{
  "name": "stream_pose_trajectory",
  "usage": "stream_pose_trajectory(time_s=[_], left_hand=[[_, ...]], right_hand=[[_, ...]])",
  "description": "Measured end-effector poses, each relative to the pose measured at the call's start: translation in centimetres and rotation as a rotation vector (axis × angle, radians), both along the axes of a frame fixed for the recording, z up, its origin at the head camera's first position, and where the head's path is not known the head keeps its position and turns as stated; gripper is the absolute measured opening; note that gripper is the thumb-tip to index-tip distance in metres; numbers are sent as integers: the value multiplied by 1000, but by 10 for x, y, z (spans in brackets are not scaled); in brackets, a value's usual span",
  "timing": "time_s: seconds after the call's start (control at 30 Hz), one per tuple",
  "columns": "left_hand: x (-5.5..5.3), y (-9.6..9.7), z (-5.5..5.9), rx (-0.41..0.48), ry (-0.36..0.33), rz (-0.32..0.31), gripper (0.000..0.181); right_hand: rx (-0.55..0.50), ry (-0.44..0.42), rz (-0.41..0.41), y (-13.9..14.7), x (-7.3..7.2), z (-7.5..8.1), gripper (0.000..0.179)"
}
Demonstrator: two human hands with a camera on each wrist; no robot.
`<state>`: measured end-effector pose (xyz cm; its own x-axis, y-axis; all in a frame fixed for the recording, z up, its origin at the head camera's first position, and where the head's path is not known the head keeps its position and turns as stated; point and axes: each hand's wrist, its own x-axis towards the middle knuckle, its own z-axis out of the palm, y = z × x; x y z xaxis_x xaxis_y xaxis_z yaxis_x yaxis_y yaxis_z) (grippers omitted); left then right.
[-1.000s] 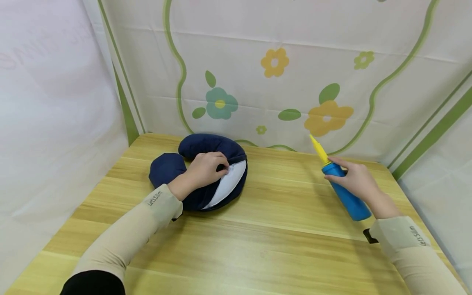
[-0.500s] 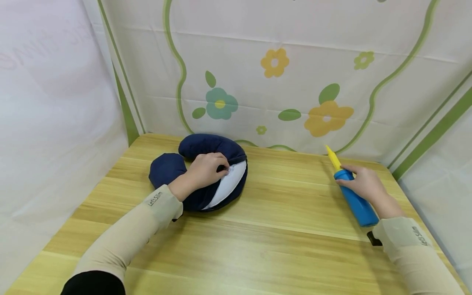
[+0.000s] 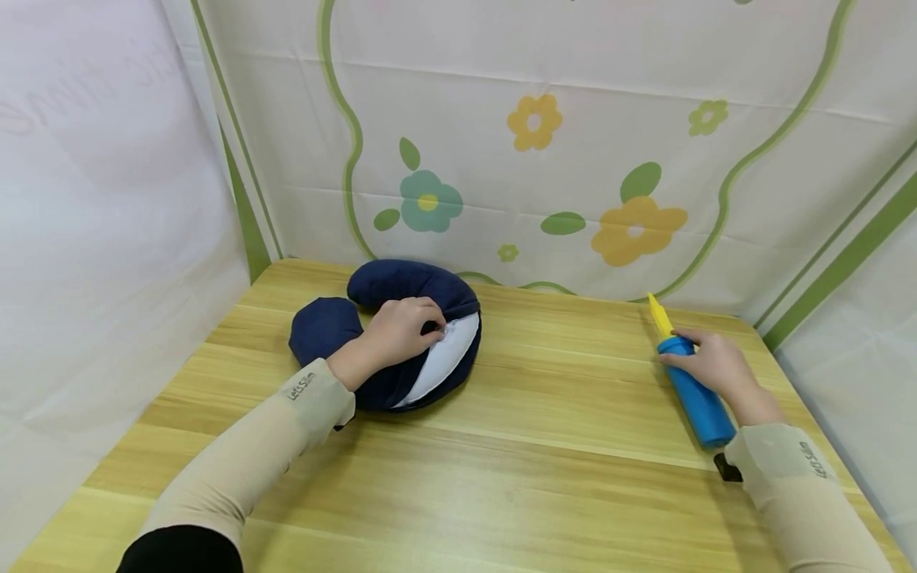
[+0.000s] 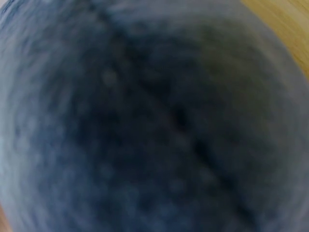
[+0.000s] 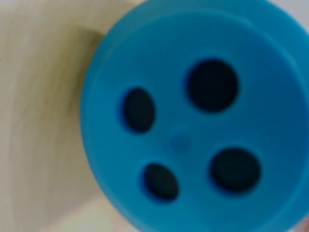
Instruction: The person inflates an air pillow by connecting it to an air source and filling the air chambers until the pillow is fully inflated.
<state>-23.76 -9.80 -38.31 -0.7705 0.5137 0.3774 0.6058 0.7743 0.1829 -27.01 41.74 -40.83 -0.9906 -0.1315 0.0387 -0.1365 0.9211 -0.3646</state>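
A navy, U-shaped neck pillow (image 3: 408, 282) lies toward the back left of the table, its cover parted over a white inner part (image 3: 447, 354). My left hand (image 3: 397, 330) reaches across it and pinches something small and clear, apparently the valve, on the white part. Dark blue fabric of the neck pillow (image 4: 145, 125) fills the left wrist view. At the right, my right hand (image 3: 719, 366) grips a blue hand pump (image 3: 695, 402) with a yellow nozzle (image 3: 660, 315) pointing away from me. The right wrist view shows the pump's round blue end (image 5: 181, 140) with several dark holes.
The wooden table (image 3: 516, 485) extends under both arms. A white cloth backdrop (image 3: 473, 103) with printed flowers stands at the table's back edge, and white cloth hangs at both sides.
My right hand has carried the pump rightward and slightly down toward the table, away from the pillow. The left hand and the neck pillow stay where they were.
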Motion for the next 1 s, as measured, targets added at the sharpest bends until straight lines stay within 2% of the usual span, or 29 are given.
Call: stream_pose_trajectory(time_s=[0.3, 0.67, 1.0], left_hand=[[0, 1, 1, -5, -23, 4, 12], [-1, 0, 0, 11, 3, -12, 11], [-1, 0, 0, 13, -9, -16, 11]], right_hand=[[0, -40, 1, 2, 0, -6, 79], [13, -87, -6, 5, -3, -8, 87], [33, -135, 6, 10, -5, -7, 96]])
